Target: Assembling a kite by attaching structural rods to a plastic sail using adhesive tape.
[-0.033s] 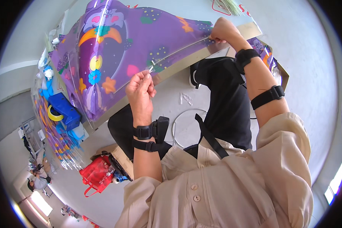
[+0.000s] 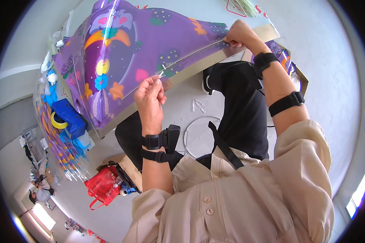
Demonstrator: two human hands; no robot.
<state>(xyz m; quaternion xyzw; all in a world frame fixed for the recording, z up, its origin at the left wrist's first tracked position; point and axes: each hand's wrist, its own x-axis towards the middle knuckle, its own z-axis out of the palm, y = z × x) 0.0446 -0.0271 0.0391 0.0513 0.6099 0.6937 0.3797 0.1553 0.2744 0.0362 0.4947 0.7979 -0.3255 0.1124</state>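
The purple film (image 2: 160, 38) on the worktop (image 2: 268, 32) is best kept flat, with a white piece (image 2: 161, 74) pinched in the left hand's (image 2: 150, 92) fingers and the film's edge in the right hand's (image 2: 240, 33).

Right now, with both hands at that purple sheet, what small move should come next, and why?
Probably guide the small white piece toward the near edge of the purple sheet: the left hand pinches it close by, while the right hand appears to pinch the sheet's right tip, perhaps steadying it.
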